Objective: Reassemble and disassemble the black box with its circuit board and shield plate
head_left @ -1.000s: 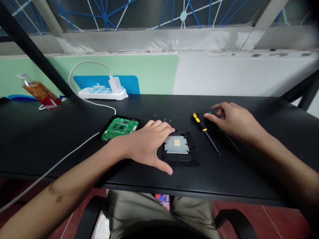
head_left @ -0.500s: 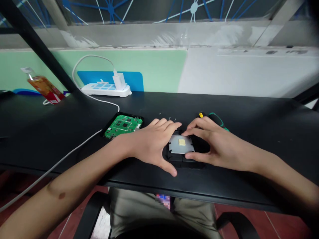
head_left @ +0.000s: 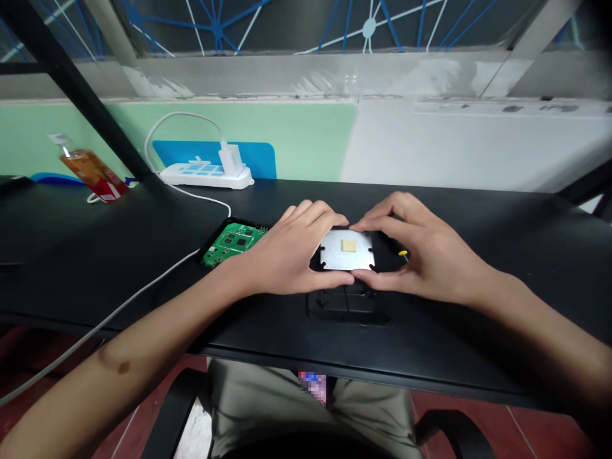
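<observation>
A silver metal plate [head_left: 335, 258] with notched edges and a pale yellow square pad [head_left: 349, 245] on top is held between my two hands. My left hand [head_left: 301, 252] grips its far and near edges at the left, thumb along the near side. My right hand [head_left: 415, 248] pinches the same two edges from the right. Below the plate, a black plastic housing [head_left: 351, 306] lies on the desk, its far part hidden by the plate and hands. To the left, a green circuit board [head_left: 234, 242] sits in a black tray, partly covered by my left hand.
A screwdriver with a yellow collar [head_left: 403, 253] lies behind my right hand. A white power strip [head_left: 205, 175] with a plugged-in charger [head_left: 231, 159] stands at the back. The white cable [head_left: 138, 293] crosses the black desk [head_left: 478, 357]. A drink bottle [head_left: 93, 172] leans at far left.
The metal plate has come up off the black housing and away from me. My left hand has closed onto the plate's edges, and my right hand has moved up with it.
</observation>
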Available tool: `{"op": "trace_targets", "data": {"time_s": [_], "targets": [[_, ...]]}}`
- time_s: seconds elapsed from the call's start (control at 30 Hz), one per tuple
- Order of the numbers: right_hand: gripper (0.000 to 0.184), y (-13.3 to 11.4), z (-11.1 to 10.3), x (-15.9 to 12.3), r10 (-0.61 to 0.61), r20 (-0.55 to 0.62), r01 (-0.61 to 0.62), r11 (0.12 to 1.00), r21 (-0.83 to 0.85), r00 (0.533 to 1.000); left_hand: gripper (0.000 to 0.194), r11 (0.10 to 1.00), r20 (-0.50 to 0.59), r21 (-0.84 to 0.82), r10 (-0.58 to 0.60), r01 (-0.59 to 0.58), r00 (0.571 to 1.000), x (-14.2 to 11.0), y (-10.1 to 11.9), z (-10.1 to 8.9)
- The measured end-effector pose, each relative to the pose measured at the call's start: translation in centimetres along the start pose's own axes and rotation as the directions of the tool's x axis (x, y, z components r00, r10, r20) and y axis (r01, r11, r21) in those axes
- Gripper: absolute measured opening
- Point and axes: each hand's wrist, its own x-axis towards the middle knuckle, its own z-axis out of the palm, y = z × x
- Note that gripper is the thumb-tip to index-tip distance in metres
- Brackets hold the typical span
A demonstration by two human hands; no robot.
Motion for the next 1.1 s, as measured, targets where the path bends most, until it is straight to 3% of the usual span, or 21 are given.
{"op": "trace_targets", "data": {"time_s": [0.1, 0.27, 0.53, 0.93, 1.1], "targets": [[0.047, 0.4, 0.3, -0.7, -0.014, -0.086, 0.01, 0.999, -0.043, 0.996, 0.054, 0.998, -0.036, 0.065, 0.026, -0.023, 0.999, 0.1, -0.4, 0.0], [0.05, 0.1, 0.7, -1.5, -0.005, -0.154, -0.002, 0.999, -0.047, 0.988, 0.049, 0.995, -0.105, 0.082, 0.057, -0.048, 0.993, 0.0, -0.7, -0.1], [0.059, -0.2, 0.7, -1.5, -0.019, -0.16, 0.021, 1.0, 0.011, 0.987, 0.048, 0.981, -0.256, 0.093, 0.187, -0.169, 0.948, -0.2, -1.1, -0.6], [0.052, -0.5, 0.6, -1.5, 0.013, -0.185, -0.027, 0.997, -0.071, 0.983, 0.047, 0.979, -0.222, 0.141, 0.173, -0.144, 0.959, -0.1, -1.6, -0.8], [0.057, 0.1, 1.1, -1.6, -0.077, -0.28, 0.059, 0.995, -0.075, 0.957, 0.049, 0.971, -0.207, 0.164, 0.206, -0.174, 0.956, -0.1, -1.9, -0.7]]}}
